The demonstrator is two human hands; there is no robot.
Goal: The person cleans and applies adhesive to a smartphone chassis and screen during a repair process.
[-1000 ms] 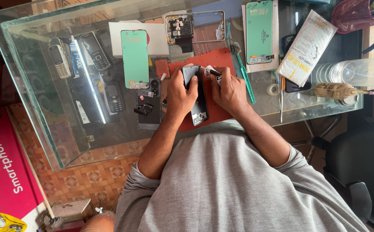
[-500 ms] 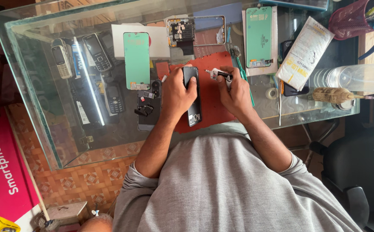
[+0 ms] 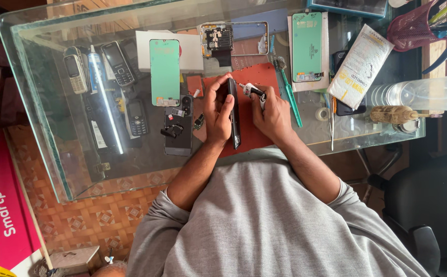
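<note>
Gripping a dark phone on its long edge, the left hand has fingers wrapped over the top and thumb behind, likely to present one side seam. Right hand: closed around a small glue tube, nozzle almost touching the phone's upper edge. Below both: red work mat on the glass table. Left of the left hand: green-backed screen panel. Half a second ago the phone lay flatter; now it stands tilted up.
</note>
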